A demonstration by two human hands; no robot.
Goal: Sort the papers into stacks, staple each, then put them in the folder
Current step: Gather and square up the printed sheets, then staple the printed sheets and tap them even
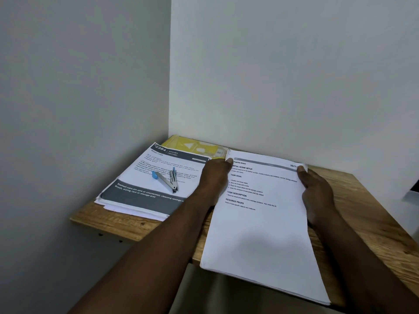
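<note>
A white paper stack (263, 223) with printed text lies on the wooden table (367, 200), its near end hanging over the front edge. My left hand (215, 175) holds its far left corner, thumb on top. My right hand (315, 189) grips its far right edge, thumb on the page. To the left lies a second stack (145, 191) with grey bands and "2384" printed on top. A silver stapler with blue tips (169, 179) rests on that stack. A yellow folder (192, 145) lies in the far corner, partly under the left stack.
Two white walls meet at the table's far left corner and close off the back and left sides. The table's left and front edges drop off. A pale object (411, 193) shows at the right frame edge.
</note>
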